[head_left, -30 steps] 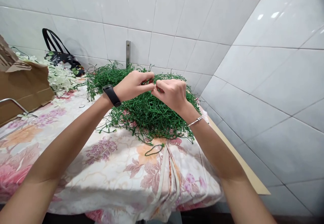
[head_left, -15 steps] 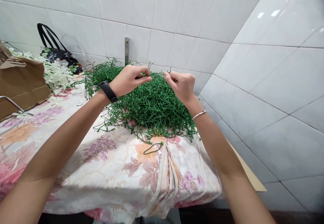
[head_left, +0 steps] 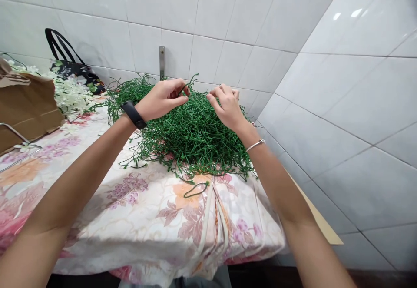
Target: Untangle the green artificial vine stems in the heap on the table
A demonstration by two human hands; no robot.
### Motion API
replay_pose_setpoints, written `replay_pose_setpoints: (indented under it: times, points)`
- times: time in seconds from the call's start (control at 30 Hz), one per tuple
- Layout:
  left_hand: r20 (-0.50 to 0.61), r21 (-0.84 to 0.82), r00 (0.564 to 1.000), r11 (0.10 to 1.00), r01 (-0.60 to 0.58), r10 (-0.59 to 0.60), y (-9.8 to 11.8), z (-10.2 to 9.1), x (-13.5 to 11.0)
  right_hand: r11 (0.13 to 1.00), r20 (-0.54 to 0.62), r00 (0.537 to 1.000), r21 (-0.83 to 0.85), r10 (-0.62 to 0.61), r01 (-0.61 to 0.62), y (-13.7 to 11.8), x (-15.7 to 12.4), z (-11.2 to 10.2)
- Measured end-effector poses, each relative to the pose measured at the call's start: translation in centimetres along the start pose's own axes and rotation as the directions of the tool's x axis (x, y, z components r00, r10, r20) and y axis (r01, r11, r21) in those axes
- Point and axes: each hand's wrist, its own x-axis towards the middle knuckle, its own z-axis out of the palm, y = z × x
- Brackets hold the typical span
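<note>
A big heap of thin green plastic stems [head_left: 192, 136] lies on a table under a flowered cloth [head_left: 137, 218]. Above the heap's top, my left hand [head_left: 161, 99], with a black band on the wrist, pinches one green stem [head_left: 188, 83] that curves up from its fingertips. My right hand [head_left: 226, 105], with a thin bracelet on the wrist, hovers just to the right with fingers curled loosely apart and nothing seen between them. A single loose green stem [head_left: 195, 189] lies on the cloth in front of the heap.
A brown cardboard box [head_left: 28, 105] stands at the left with a metal wire frame [head_left: 19, 142] before it. White artificial flowers [head_left: 70, 94] and a black-handled bag [head_left: 73, 66] sit at the back left. White tiled walls close in behind and at the right.
My hands were pinched together over the heap. They have drawn apart; the left keeps a green stem and the right has loosened its fingers.
</note>
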Motion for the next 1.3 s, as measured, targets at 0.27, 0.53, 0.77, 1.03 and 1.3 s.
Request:
replay_pose_setpoints:
  times: [0.27,0.53,0.77,1.03,1.3]
  points:
    - [-0.023,0.052,0.998,0.997,-0.051,0.052,0.3,0.6,0.0,0.927,0.176,0.980,0.375,-0.098,0.025,-3.3,0.5,-2.3]
    - [-0.014,0.028,0.997,0.996,-0.079,0.080,1.5,0.5,-0.2,0.913,0.211,0.965,0.404,-0.157,0.061,-3.9,0.3,-2.6]
    - [-0.120,0.138,0.992,0.990,-0.010,0.027,1.5,1.4,-0.1,0.940,0.181,0.969,0.325,-0.167,0.102,-4.4,0.2,-1.8]
    - [-0.171,0.198,0.985,0.980,0.017,0.018,1.6,1.2,-0.2,0.974,0.150,0.977,0.191,-0.153,0.123,-4.8,0.0,-1.8]
    - [-0.154,0.194,0.987,0.981,-0.008,0.039,1.8,1.5,-0.2,0.983,0.015,0.983,0.026,-0.182,0.182,-4.8,-0.4,-1.4]
